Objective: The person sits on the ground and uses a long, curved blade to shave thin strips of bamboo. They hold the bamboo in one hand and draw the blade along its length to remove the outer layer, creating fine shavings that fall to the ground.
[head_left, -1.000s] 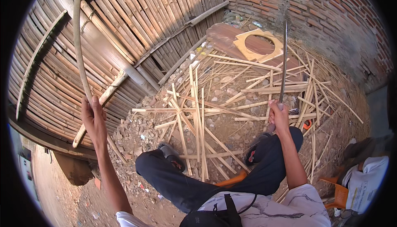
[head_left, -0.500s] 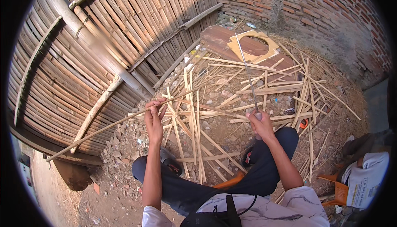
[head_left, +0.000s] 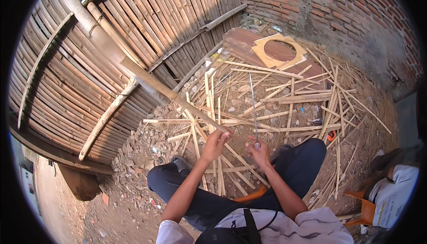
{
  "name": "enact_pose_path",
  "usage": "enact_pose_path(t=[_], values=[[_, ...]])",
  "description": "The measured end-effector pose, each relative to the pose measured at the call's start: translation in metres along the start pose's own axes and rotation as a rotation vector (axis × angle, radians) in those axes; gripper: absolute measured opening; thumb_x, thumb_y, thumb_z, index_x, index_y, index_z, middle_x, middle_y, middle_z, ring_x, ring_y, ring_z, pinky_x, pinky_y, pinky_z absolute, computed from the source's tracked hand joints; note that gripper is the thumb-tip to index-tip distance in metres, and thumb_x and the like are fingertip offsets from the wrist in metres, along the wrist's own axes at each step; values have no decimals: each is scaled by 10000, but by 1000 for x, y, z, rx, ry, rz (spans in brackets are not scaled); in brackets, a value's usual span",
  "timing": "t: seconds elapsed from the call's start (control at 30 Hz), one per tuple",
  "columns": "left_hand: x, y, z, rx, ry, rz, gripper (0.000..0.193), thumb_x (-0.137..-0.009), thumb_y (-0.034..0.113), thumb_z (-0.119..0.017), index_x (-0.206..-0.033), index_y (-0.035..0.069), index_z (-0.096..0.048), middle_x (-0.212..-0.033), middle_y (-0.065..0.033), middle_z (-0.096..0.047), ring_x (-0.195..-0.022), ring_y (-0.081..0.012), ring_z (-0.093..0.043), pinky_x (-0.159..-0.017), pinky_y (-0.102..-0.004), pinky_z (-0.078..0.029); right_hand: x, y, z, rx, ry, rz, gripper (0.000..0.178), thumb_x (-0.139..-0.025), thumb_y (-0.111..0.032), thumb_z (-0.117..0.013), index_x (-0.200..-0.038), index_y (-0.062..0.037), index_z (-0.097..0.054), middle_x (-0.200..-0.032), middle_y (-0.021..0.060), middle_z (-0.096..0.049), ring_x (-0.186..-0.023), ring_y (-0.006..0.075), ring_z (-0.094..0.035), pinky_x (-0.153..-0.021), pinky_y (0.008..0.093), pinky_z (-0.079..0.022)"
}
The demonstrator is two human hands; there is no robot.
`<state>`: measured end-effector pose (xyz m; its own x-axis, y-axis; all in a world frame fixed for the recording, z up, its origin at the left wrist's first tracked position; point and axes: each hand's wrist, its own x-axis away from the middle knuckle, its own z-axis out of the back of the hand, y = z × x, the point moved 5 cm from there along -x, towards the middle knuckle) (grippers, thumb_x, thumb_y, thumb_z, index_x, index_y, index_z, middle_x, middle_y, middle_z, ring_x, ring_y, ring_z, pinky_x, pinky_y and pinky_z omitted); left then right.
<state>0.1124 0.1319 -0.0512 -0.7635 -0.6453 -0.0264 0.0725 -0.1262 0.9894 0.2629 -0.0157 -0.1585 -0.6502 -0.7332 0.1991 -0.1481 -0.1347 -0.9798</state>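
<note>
Head view: the left hand (head_left: 216, 142) grips the near end of a long bamboo slat (head_left: 147, 82) that slants up toward the bamboo fence (head_left: 89, 66). The right hand (head_left: 259, 151) is clenched on one thin blade (head_left: 252, 106) standing upright just beside it. Splitting seems barely begun on this slat; dozens of split strips (head_left: 284, 110), too tangled to count, lie on the ground ahead, toward the brick wall (head_left: 338, 8).

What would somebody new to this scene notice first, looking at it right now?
Probably the two bare hands at the centre: the left hand grips the near end of a long bamboo strip slanting up to the left, while the right hand holds a thin blade pointing up and away. Behind them, split bamboo sticks lie scattered over the rubble, with a bamboo fence on the left and a brick wall at the top right.
</note>
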Motion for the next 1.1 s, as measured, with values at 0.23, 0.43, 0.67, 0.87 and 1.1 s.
enact_pose_path(t=[0.23,0.43,0.67,0.87,1.1], values=[[3,-8,-13,-312,-116,-78,271,-1092,189,-582,-1241,-30,-638,-1132,-180,-695,-1101,-271,-691,-955,-398,-579,-4,9,-12,-191,-116,-52,174,-986,-75,-697,-1118,-18,-598,-1239,119,-689,-892,167,-748,-665,276,-602],[-2,9,-15,-264,-121,-43,406,-1020,226,-703,-1343,7,-592,-1304,-169,-671,-1289,-299,-626,-1097,-438,-496,-1,1,-12,-248,-148,-23,128,-995,-61,-673,-1080,30,-646,-1425,160,-632,-973,219,-761,-755,306,-652],[-24,96,21,51,25,-347,555,-1051,291,-658,-1493,41,-435,-1370,-188,-645,-1321,-297,-602,-1166,-454,-434,5,-3,-18,-179,-169,-38,126,-1025,-104,-647,-953,-31,-573,-1397,167,-650,-1013,226,-760,-736,312,-632],[-51,158,68,328,100,-465,517,-1103,268,-557,-1515,0,-394,-1324,-212,-663,-1263,-314,-646,-1110,-460,-516,6,5,-13,-211,-133,-164,226,-1047,-211,-643,-916,-43,-569,-1207,173,-739,-858,229,-779,-672,310,-620],[-46,194,63,127,276,-512,466,-1131,297,-479,-1498,19,-408,-1085,-140,-692,-1074,-290,-722,-993,-395,-585,18,-7,-13,-243,-283,-273,248,-1060,-288,-632,-935,-84,-569,-767,49,-675,-515,108,-569,-493,267,-470]])
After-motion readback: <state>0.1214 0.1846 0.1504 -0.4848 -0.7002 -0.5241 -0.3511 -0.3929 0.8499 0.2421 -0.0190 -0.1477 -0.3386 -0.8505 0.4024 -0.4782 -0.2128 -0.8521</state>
